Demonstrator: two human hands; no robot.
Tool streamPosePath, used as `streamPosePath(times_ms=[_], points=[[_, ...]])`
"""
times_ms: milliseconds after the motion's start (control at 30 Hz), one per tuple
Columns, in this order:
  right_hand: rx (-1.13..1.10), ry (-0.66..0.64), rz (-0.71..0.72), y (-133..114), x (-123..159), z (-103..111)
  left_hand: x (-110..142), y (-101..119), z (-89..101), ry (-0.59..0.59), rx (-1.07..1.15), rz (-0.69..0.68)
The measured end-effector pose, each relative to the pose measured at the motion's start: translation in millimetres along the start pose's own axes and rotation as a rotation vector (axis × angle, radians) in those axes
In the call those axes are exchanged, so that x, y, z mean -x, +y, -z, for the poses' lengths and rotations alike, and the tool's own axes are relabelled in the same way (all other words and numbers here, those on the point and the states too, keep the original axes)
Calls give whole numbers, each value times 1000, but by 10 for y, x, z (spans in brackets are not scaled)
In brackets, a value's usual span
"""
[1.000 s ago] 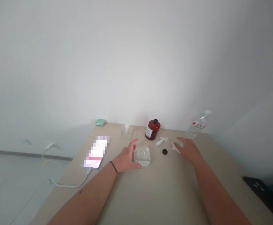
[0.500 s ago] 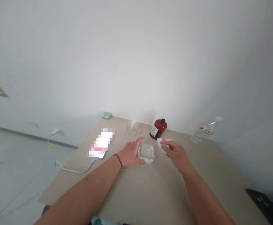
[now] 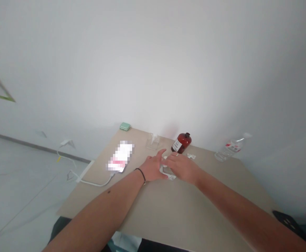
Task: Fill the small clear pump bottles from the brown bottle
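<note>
My left hand grips the left side of a small square clear glass dish on the beige table, thumb raised. My right hand lies over the top of the dish, fingers curled on a white tissue whose edge shows below the hand. Most of the dish is hidden under both hands. A dark red bottle with a white label stands just behind them.
A lit phone on a white cable lies to the left. A small clear cup and a green case sit at the back. A white scrap and a plastic water bottle are to the right, and a black object lies at the right edge.
My right hand picked the white tissue up from the table and carried it left onto the glass dish. My left hand stayed on the dish. The view swung left.
</note>
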State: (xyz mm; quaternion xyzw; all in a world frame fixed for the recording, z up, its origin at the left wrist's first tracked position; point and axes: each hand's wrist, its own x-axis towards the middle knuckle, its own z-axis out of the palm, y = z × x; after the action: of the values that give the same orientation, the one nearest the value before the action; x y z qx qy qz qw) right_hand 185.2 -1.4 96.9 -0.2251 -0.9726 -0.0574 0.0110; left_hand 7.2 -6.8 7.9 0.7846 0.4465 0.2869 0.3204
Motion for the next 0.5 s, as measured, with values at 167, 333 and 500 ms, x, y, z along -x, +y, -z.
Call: streamPosePath(times_ms=[167,333,500], points=[[203,95,218,3,168,-66,-12,23,2,-4,-41,20],[288,334,309,46,463,-235,-12,56,37,-29,-78,26],[260,353,221,108,692,-346,11,81,56,-23,-59,33]])
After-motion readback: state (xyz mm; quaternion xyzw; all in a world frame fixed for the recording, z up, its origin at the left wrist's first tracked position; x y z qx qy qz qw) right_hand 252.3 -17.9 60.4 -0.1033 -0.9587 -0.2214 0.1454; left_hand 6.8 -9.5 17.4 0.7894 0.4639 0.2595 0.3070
